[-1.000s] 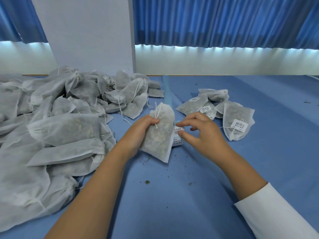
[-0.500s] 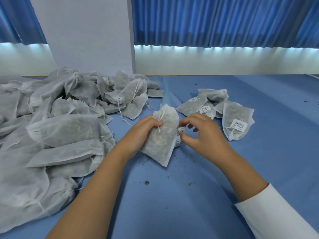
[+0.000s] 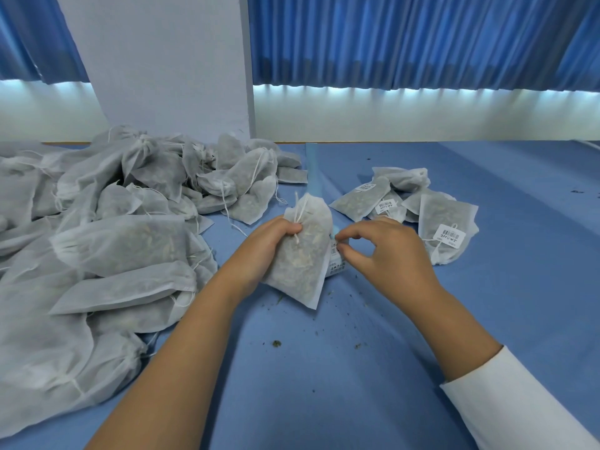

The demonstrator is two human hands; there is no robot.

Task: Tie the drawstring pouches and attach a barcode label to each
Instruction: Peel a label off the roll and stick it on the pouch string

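**Head view, labelling step.** Your left hand (image 3: pixel 269 248) grasps a white non-woven drawstring pouch (image 3: pixel 305 264) of dried herb by its gathered neck. It holds the pouch upright and slightly tilted, between the 2 piles and low over the blue-covered bench (image 3: pixel 324 384). The white drawstring cord (image 3: pixel 300 211) shows above and below your thumb; no knot can be made out.

Your right hand (image 3: pixel 386 254) sits just beside the pouch. Its thumb and forefinger curl toward a sheet of white barcode labels (image 3: pixel 336 259), which is mostly hidden behind the pouch. Whether the fingertips already pinch a label cannot be told.

A large heap of unlabelled pouches (image 3: pixel 113 248) lies to your left. A small cluster of finished pouches (image 3: pixel 402 203) lies to your right, the nearest bearing a barcode label (image 3: pixel 449 236).

**Likely hazards:**
1. You are reaching for the label partly blind, so it may crease, tear or come away with a neighbour.
2. If your left grip slackens while attention is on the right, the neck may open and shed herb. The dark herb crumbs (image 3: pixel 276 343) on the bench suggest the contents escape easily.
3. If the labels are adhesive, crumbs picked up from the bench or from your fingers would weaken the bond.
4. A label pressed onto lumpy fill may wrinkle, leaving the barcode hard to scan.
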